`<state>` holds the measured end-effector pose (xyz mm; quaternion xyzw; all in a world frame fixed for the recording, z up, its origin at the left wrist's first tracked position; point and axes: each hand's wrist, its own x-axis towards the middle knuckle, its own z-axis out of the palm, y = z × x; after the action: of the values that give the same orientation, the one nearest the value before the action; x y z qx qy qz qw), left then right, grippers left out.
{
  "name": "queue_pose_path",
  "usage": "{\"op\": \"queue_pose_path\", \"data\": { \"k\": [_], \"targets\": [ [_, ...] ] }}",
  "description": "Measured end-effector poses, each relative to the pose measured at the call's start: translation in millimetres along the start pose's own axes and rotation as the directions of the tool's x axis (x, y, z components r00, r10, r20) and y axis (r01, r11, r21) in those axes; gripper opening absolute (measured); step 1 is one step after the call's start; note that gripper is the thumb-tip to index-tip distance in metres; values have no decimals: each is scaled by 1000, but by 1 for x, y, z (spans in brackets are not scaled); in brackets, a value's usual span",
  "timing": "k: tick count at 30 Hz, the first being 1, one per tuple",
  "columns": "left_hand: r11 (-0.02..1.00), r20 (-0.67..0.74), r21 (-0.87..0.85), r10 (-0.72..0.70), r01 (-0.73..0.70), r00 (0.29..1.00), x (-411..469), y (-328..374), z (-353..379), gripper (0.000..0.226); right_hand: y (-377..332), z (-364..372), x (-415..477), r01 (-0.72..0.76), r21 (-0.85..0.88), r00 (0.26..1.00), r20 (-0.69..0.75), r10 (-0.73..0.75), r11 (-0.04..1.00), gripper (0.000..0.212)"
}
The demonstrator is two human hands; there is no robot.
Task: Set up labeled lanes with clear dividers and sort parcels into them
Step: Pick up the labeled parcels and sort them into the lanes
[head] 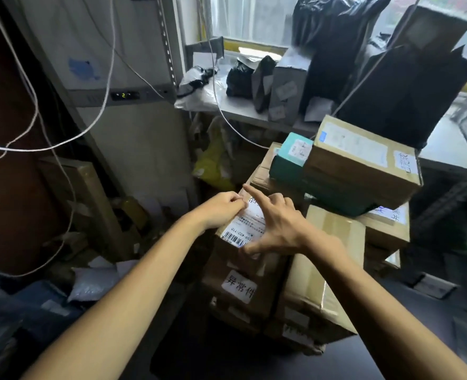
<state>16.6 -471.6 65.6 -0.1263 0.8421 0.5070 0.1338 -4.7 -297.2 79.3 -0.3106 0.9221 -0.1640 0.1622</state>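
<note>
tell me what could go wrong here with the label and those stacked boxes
1. The left hand seems to pinch the edge of the white shipping label while the right hand presses it down; a pull could tear the barcode.
2. The large brown cardboard box tops an uneven stack beside the small teal box; a nudge might topple it.

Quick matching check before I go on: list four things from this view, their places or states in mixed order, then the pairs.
Things:
1. teal box
2. yellow bag
3. left hand
4. right hand

Places or states:
A. index finger straight, thumb on the shipping label
B. on top of the carton stack
C. low down behind the stack
D. pinches the label's far edge

Pairs: 1-B, 2-C, 3-D, 4-A
</note>
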Motion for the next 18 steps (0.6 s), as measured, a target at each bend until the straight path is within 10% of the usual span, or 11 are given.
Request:
{"op": "queue_pose_path", "data": {
  "k": [8,18],
  "targets": [
    [971,332,-226,1,79,943,-3,16,-40,38,-10,-18,-9,-46,231,928,-351,128,972,117],
    [902,143,-345,325,-260,935,-4,64,-27,53,12,-36,-60,55,585,755,-554,350,809,83]
  ]
}}
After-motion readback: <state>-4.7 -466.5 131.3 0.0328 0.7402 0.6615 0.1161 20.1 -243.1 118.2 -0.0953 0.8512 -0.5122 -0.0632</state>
